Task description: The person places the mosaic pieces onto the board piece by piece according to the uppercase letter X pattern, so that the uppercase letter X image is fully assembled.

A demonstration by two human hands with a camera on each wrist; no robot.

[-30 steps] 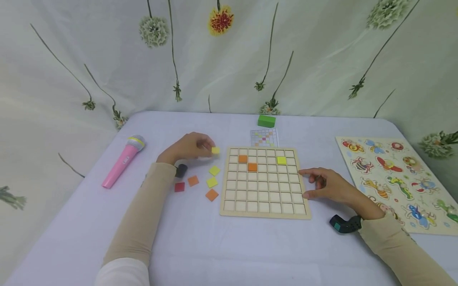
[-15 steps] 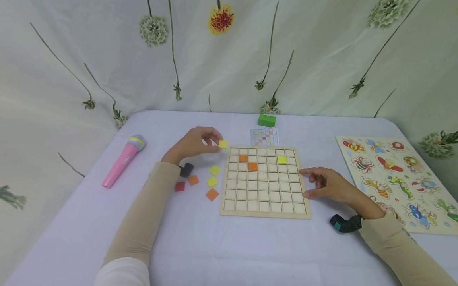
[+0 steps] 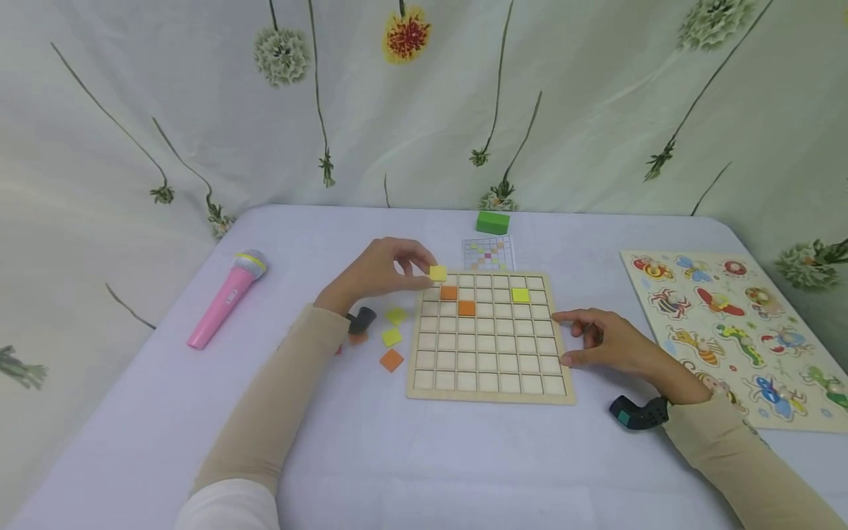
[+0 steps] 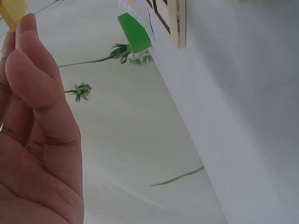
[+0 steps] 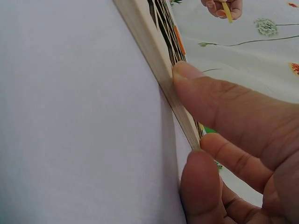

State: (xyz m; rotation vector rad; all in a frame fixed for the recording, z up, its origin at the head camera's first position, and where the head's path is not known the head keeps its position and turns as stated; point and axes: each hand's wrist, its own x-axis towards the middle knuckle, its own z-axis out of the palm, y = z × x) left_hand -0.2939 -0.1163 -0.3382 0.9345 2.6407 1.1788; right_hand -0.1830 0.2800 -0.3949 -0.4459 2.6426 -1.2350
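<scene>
Yellow tile (image 3: pixel 438 273): small flat square, pinched at the fingers (image 3: pixel 424 266) of the left hand (image 3: pixel 379 272), held just above the top-left corner of the grid board (image 3: pixel 489 337). Board: pale wood, square cells, flat on the counter (image 3: pixel 371 442); two orange tiles and one yellow tile seated in upper rows.

Open tablecloth (image 3: pixel 411 456) near front; loose tiles (image 3: pixel 392 337) crowd left of grid board (image 3: pixel 489 397), animal puzzle (image 3: pixel 735 324) right.

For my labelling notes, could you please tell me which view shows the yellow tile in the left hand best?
The head view: the yellow tile shows whole, pinched by the left hand over the grid board. The left wrist view catches one corner; the right wrist view shows it edge-on, far off.
</scene>
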